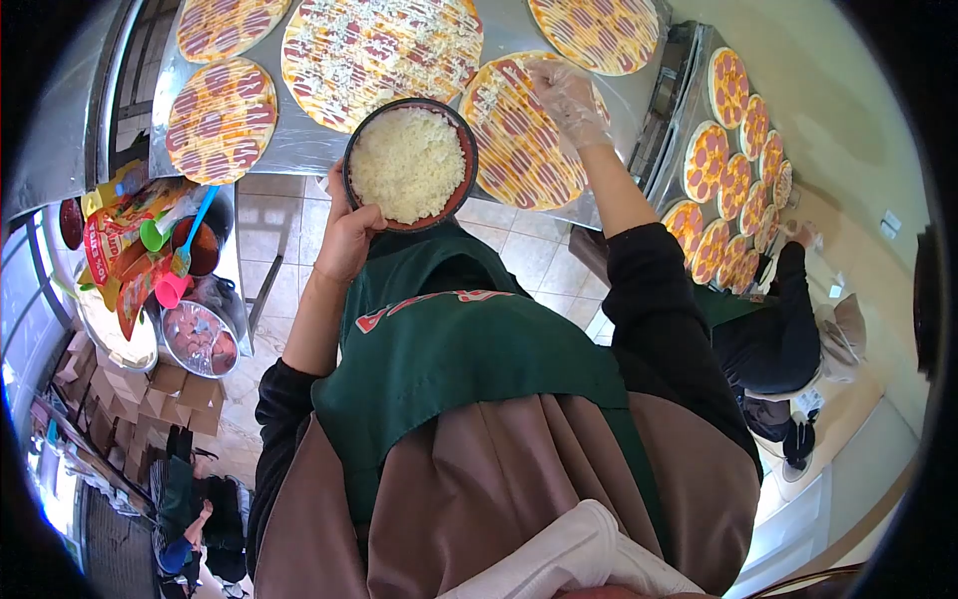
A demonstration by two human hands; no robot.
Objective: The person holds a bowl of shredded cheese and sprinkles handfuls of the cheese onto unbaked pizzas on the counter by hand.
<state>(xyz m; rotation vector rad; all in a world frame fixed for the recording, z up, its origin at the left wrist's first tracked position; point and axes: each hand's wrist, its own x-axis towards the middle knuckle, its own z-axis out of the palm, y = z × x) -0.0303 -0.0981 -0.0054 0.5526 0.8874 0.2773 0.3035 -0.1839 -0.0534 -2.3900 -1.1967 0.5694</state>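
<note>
My left hand (349,232) grips the rim of a dark round bowl (473,165), thumb on top. White crumbly grated cheese (409,165) fills the bowl. My right hand (571,100), in a clear plastic glove, is over the upper part of a pizza (529,150) with its fingers bunched together; whatever they hold is hidden. That pizza has sausage slices and stripes of pale sauce, with white crumbs at its upper left. Beyond the bowl, a larger pizza (379,60) is strewn with white crumbs over much of its top.
More pizzas (222,120) lie on the metal table (319,150). At right, a second table holds several pizzas (733,185), beside a co-worker (768,339). At left are a foil packet (115,250), a blue-handled brush (205,215) and a bowl of meat (200,339). Another person (205,519) is lower left.
</note>
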